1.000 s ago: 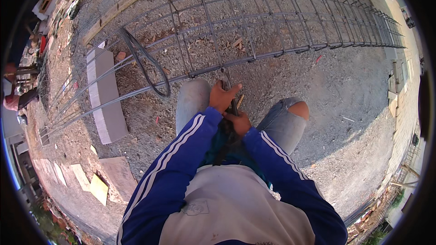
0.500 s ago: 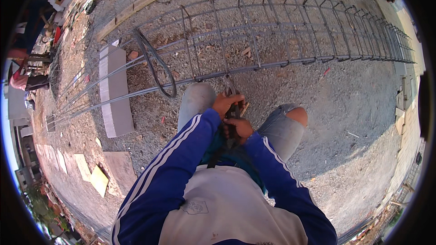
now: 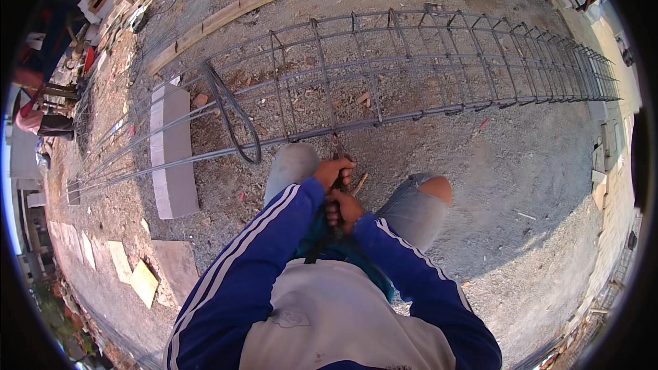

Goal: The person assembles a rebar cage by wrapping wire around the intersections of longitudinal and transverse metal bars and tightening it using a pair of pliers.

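Two hands (image 3: 332,172) on pincers (image 3: 338,150), rebar cage (image 3: 419,115) (gravel (image 3: 404,93) showing through)

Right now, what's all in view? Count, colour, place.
Cage: one, grey metal, across upper centre
Hoop bundle: one, dark, on cage, left of centre
Block: one, grey-white, under cage's left end
Plank: one, tan, beyond cage, upper left
Boards: several, yellow, pale and brown, lower left
Stick: one, tan, right of hands
Gravel: uncountable, grey, all around
Pincers: one, dark, at cage's near side
Co-worker: apparently one, pink and dark clothes, left edge
Knees: two, faded denim, centre
Shirt: one, pale front, blue sleeves, bottom
Left hand: one, bare, around pincers
Right hand: one, bare, closed below left
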`<state>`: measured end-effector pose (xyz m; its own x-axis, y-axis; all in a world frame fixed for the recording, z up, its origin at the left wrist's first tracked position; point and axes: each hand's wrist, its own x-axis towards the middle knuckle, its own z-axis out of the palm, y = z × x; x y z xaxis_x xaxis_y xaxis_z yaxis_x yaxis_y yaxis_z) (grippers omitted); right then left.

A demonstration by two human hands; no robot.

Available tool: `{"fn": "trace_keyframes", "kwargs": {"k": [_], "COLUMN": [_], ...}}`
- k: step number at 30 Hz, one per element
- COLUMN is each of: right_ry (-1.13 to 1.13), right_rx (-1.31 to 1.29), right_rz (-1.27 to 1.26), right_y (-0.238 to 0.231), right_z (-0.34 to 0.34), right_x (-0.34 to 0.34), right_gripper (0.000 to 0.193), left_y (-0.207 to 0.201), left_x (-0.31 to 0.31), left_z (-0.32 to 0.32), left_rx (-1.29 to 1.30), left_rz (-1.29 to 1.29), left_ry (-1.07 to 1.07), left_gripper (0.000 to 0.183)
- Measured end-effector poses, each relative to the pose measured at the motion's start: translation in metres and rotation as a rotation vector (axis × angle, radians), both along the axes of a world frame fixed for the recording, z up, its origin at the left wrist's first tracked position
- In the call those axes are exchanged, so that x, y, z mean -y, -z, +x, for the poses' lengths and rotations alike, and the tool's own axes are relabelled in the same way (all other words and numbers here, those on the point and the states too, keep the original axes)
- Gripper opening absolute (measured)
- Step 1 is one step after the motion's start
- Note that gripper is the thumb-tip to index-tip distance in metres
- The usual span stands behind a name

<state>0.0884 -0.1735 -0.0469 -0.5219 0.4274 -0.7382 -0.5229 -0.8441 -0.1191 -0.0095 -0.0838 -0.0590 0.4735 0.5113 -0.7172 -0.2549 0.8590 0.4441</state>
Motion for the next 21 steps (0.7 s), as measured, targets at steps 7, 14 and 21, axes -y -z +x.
{"fn": "trace_keyframes", "kwargs": {"k": [7, 14, 21], "right_ry": [-0.038, -0.103, -0.005], "right_rx": [0.234, -0.017, -0.366], "right_rz": [0.069, -0.065, 0.037], "right_y": [-0.022, -0.03, -0.032], "right_z": [0.009, 0.032, 0.052], "right_x": [-0.001, -0.009, 0.001], "right_gripper": [0.014, 0.012, 0.013], "left_y": [-0.029, -0.008, -0.064], "left_x": [0.011, 0.024, 0.012], "left_z": [0.015, 0.009, 0.009], "left_rx": [-0.342, -1.15, -1.166], "left_rz": [0.214, 1.19, 0.961], "left_ry": [-0.099, 0.138, 0.505], "left_gripper": [0.042, 0.099, 0.076]}}
